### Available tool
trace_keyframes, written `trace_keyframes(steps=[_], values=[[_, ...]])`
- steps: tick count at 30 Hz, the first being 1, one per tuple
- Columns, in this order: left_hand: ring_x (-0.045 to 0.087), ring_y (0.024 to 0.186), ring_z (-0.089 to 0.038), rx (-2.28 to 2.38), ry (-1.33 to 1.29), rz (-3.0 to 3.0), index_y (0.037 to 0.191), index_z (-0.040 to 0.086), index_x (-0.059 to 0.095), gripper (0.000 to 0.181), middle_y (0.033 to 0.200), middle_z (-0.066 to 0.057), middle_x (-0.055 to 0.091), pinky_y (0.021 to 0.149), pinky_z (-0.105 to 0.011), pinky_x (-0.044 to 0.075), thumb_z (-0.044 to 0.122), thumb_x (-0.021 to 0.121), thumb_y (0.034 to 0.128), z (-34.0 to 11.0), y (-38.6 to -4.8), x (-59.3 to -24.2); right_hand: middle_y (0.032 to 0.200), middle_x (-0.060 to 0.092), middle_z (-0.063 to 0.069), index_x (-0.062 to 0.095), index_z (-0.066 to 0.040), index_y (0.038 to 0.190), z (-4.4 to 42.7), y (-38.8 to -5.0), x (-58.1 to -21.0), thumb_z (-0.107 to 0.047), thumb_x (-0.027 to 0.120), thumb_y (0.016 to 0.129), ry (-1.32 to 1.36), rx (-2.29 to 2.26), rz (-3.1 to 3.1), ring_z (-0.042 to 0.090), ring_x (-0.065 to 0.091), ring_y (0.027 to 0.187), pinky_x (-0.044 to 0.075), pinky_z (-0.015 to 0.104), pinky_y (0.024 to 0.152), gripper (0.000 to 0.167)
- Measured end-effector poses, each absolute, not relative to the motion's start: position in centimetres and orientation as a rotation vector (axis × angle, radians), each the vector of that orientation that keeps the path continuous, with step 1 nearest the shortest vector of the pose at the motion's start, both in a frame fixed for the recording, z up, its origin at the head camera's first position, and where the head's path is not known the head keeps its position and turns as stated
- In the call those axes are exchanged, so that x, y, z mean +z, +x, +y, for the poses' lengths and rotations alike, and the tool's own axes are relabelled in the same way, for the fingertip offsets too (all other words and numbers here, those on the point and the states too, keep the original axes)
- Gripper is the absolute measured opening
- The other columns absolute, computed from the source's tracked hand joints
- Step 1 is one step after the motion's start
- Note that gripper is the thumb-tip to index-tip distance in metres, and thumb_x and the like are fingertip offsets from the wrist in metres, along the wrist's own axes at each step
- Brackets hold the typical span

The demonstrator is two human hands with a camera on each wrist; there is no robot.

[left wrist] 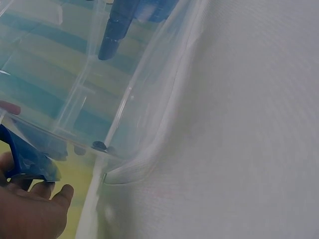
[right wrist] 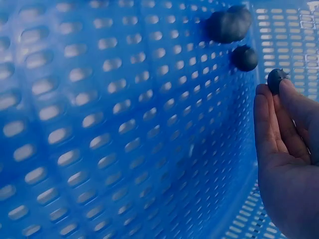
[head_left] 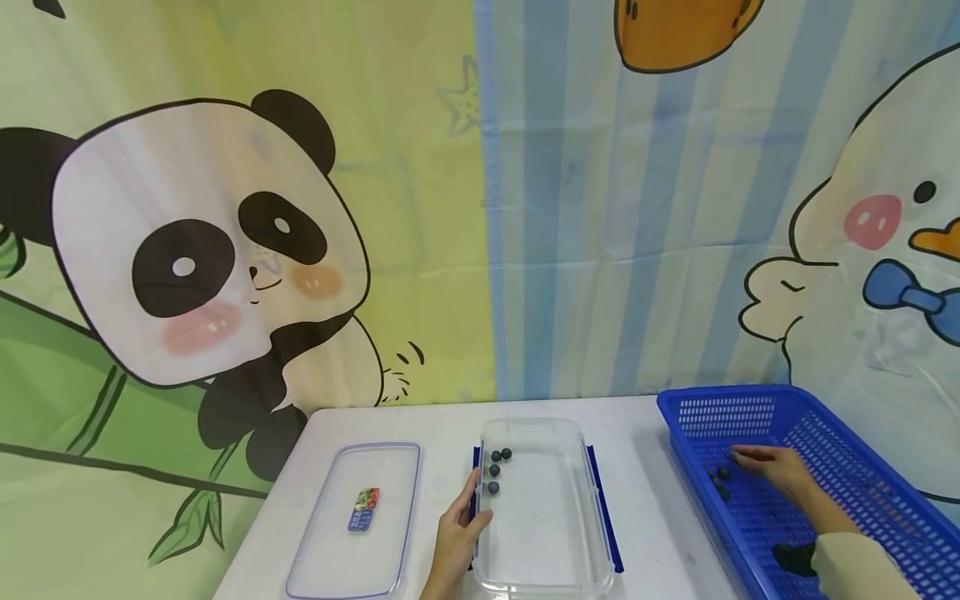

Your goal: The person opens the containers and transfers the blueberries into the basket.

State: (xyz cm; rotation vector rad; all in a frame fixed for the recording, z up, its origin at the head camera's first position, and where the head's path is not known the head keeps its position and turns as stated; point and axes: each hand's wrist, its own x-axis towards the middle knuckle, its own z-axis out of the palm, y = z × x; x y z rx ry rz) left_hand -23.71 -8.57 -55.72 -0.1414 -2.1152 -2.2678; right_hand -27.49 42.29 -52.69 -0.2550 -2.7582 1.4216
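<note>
My right hand [head_left: 783,472] is inside the blue basket [head_left: 772,510] and pinches a blueberry [right wrist: 275,81] between thumb and fingertips. Below that hand, several more blueberries [right wrist: 244,58] lie against the basket's perforated plastic. A clear plastic container [head_left: 547,533] stands mid-table, its blue side latches hanging down. Inside its far left part are several blueberries [head_left: 494,470]. My left hand [head_left: 453,533] grips the container's left side, thumb over the rim and fingers outside by the blue latch [left wrist: 30,159].
Left of the container, a clear lid [head_left: 322,542] with a colourful label [head_left: 364,509] lies flat on the white table [head_left: 442,433]. A dark object [head_left: 793,559] sits in the basket near my right sleeve. Behind the table hangs a cartoon-printed curtain [head_left: 420,250].
</note>
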Motion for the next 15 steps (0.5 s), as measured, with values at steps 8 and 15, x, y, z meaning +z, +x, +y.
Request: trace_keyframes(steps=[8, 15], values=[[0.021, 0.135, -0.029, -2.270, -0.136, -2.109, 0.141, 0.011, 0.037, 0.061, 0.148, -0.008, 0.028, 0.107, -0.036, 0.018, 0.000, 0.057, 0.0837, -8.7, -23.7, -55.7, 0.108, 0.058, 0.032, 0.056, 0.014, 0.114, 43.5, -28.0, -53.9, -0.026, 0.066, 0.085, -0.328, 1.352, -2.777, 0.052, 0.046, 0.108, 0.040, 0.063, 0.085, 0.050], [0.021, 0.135, -0.031, -2.271, -0.158, -2.102, 0.141, 0.010, 0.037, 0.061, 0.147, -0.009, 0.028, 0.107, -0.039, 0.018, 0.000, 0.057, 0.0836, -8.7, -23.7, -55.8, 0.110, 0.057, 0.033, 0.057, 0.013, 0.113, 44.4, -27.9, -54.4, -0.033, 0.071, 0.079, -0.411, 1.409, -2.786, 0.049, 0.049, 0.106, 0.042, 0.060, 0.084, 0.059]])
